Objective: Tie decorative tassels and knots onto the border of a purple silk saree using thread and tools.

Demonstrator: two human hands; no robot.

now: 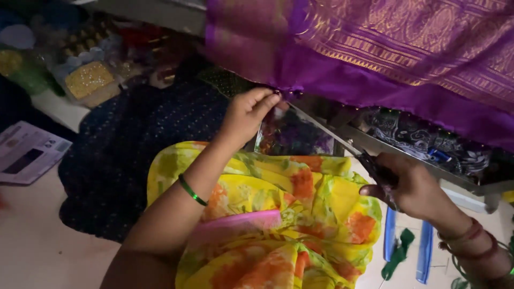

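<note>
Our left hand (pixel 247 113) pinches the purple fabric (pixel 375 64) hem at twelve o'clock, while our right hand (pixel 412 187) at three o'clock grips scissors (pixel 342 142) aimed at that pinch. We judge it best to hold the edge taut and snip only close beside the fingertips.

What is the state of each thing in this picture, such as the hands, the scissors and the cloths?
Left hand: raised, fingers pinching the edge of the purple cloth.
Right hand: closed around the scissors' handles.
Long metal scissors: held, blades pointing at the pinched edge; open or closed is unclear.
Purple cloth with gold woven border: hanging over a ledge.
Yellow and orange flowered cloth: crumpled on the lap.
</note>
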